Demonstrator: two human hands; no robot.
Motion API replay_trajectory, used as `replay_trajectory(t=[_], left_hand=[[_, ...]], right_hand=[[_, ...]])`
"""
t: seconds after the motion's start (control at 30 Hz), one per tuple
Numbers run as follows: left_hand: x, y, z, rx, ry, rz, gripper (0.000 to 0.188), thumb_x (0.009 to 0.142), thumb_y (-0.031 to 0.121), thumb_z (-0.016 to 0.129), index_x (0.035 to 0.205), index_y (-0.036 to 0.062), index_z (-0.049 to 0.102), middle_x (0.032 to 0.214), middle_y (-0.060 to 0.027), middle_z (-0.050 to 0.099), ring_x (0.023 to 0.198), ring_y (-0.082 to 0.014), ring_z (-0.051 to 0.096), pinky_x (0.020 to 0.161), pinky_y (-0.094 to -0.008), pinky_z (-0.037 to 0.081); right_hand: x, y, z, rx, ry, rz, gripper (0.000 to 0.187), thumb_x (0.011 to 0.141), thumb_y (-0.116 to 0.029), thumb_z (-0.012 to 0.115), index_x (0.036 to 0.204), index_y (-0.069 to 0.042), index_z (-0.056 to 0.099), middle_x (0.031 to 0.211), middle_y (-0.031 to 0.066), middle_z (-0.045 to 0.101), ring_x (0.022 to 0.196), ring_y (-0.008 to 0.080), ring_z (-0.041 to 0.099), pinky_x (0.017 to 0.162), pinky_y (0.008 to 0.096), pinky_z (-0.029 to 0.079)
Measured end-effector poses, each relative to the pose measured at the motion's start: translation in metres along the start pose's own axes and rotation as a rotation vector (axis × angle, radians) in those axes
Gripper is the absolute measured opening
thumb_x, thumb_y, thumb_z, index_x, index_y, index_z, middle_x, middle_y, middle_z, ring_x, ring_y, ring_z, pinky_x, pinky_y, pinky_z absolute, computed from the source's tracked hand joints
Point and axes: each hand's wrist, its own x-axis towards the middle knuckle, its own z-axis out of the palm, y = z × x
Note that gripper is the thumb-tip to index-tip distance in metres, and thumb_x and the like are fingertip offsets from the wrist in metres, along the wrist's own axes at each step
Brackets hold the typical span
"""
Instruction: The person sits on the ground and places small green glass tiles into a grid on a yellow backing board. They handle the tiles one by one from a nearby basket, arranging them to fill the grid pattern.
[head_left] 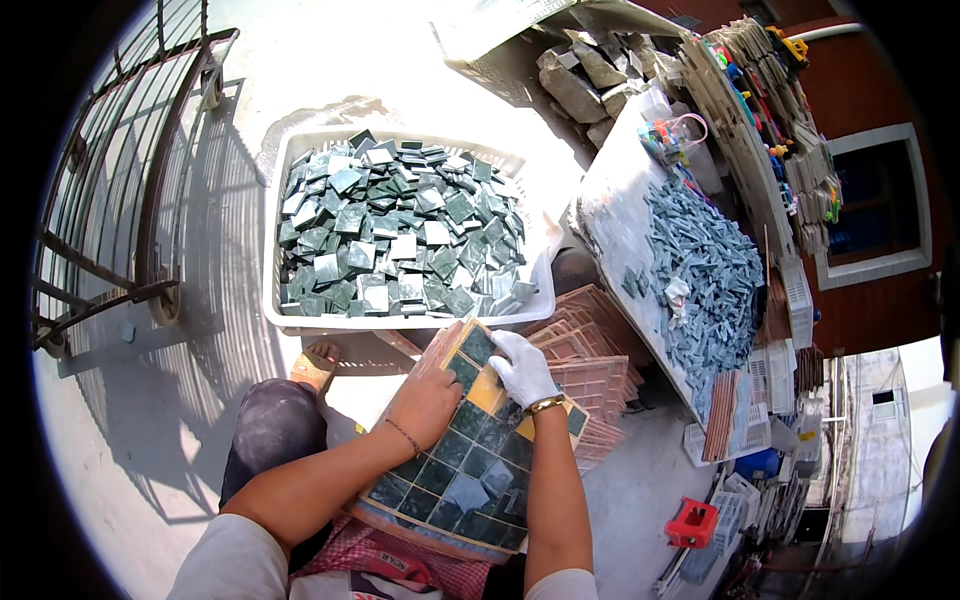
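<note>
On my lap lies a square grid tray (440, 470) with yellowish dividers, mostly filled with dark green stone tiles. Two paler tiles (466, 492) lie loosely on top near its lower middle. My bare left hand (425, 408) is curled over the tray's upper left part; its fingertips are partly hidden. Across from it, my right hand (522, 370) in a white glove bends its fingers at the top row, beside a dark tile (478, 345). What either hand pinches, if anything, does not show. Yellow cells are visible between the hands.
Beyond the tray stands a white plastic crate (410, 322) heaped with green tiles. Pinkish empty grid trays (590, 390) are stacked at my right. Past them, a tilted board (625, 190) bears a pile of thin stone strips (705, 280). A metal rack (150, 200) stands left; a red crate (691, 522) lies lower right.
</note>
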Motion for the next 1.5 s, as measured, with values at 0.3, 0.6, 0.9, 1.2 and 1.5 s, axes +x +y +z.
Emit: replay_trajectory(t=[0.3,0.6,0.9,1.2,1.5], left_hand=[[-0.001,0.004,0.011,0.25,0.164,0.173,0.016,0.077,0.011,0.049,0.082,0.0009,0.06,0.089,-0.0076,0.049,0.086,-0.021,0.049,0.077,-0.0324,0.043],[0.017,-0.011,0.021,0.053,0.192,0.004,0.015,0.072,0.007,0.056,0.086,0.0074,0.06,0.092,-0.0066,0.053,0.091,-0.0253,0.052,0.077,-0.0337,0.045],[0.022,0.005,0.007,-0.099,0.168,-0.136,0.022,0.068,0.009,0.067,0.088,0.0042,0.06,0.092,-0.0096,0.055,0.092,-0.0292,0.053,0.079,-0.0377,0.045],[0.027,0.017,0.011,-1.465,-0.431,-0.52,0.05,0.085,0.019,0.062,0.128,0.0017,0.043,0.101,-0.0042,0.058,0.089,-0.0083,0.056,0.077,-0.0211,0.052],[0.025,0.018,0.002,-0.896,-0.194,-0.403,0.036,0.08,0.007,0.063,0.113,-0.0009,0.052,0.097,-0.0071,0.061,0.087,-0.0114,0.059,0.075,-0.024,0.049]], right_hand=[[-0.034,0.024,-0.012,0.012,0.204,0.201,0.032,0.073,-0.013,0.062,0.103,-0.002,0.056,0.102,0.0166,0.059,0.097,0.0313,0.056,0.085,0.039,0.044],[-0.048,0.016,0.005,-0.314,0.185,0.195,0.052,0.064,-0.017,0.072,0.109,-0.006,0.048,0.109,0.0149,0.052,0.101,0.0345,0.051,0.087,0.041,0.043],[-0.066,0.012,-0.003,0.1,0.022,0.121,0.048,0.077,-0.013,0.061,0.12,-0.001,0.044,0.116,0.0195,0.053,0.109,0.0304,0.051,0.091,0.0369,0.041],[-0.083,-0.01,-0.005,1.092,-0.104,0.287,0.058,0.073,-0.003,0.063,0.126,0.003,0.042,0.117,0.0083,0.051,0.104,0.0137,0.052,0.089,0.0275,0.042],[-0.086,-0.03,0.011,0.838,0.216,0.299,0.048,0.069,0.002,0.07,0.11,0.002,0.046,0.1,0.0085,0.055,0.088,0.0113,0.057,0.073,0.0239,0.05]])
